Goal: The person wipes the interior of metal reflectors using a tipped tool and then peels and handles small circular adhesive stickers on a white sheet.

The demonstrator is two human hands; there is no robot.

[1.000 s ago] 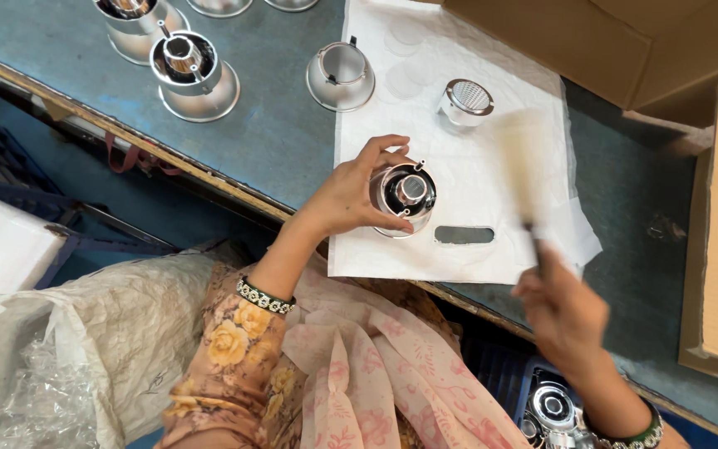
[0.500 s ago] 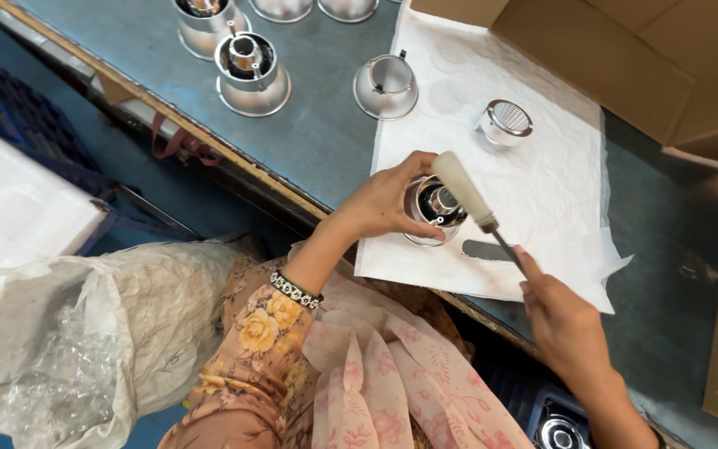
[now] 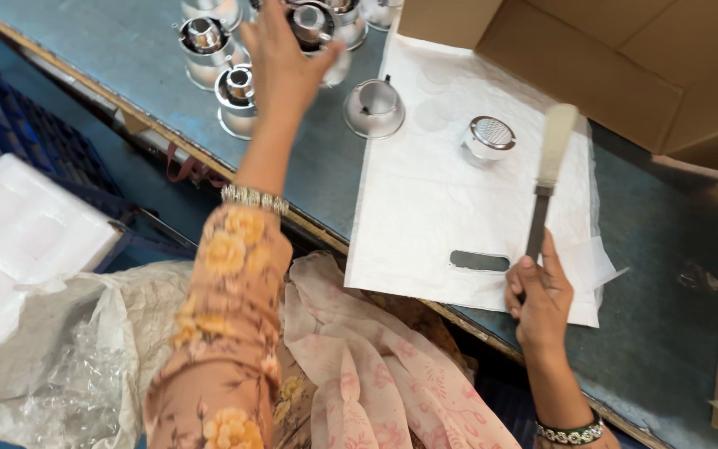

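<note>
Your right hand [image 3: 539,293], nearest you, is clenched around the dark handle of a pale-bristled brush [image 3: 547,175], whose head points away over the white sheet [image 3: 425,216]. Beyond the bristles sits a round metal cap [image 3: 489,136]. Farther off, your left hand [image 3: 280,58] closes on a shiny metal fitting [image 3: 316,25], with similar metal fittings [image 3: 234,93] just beside it.

Cardboard box [image 3: 625,75], white foam tray [image 3: 18,241], plastic wrap [image 3: 51,366].
</note>
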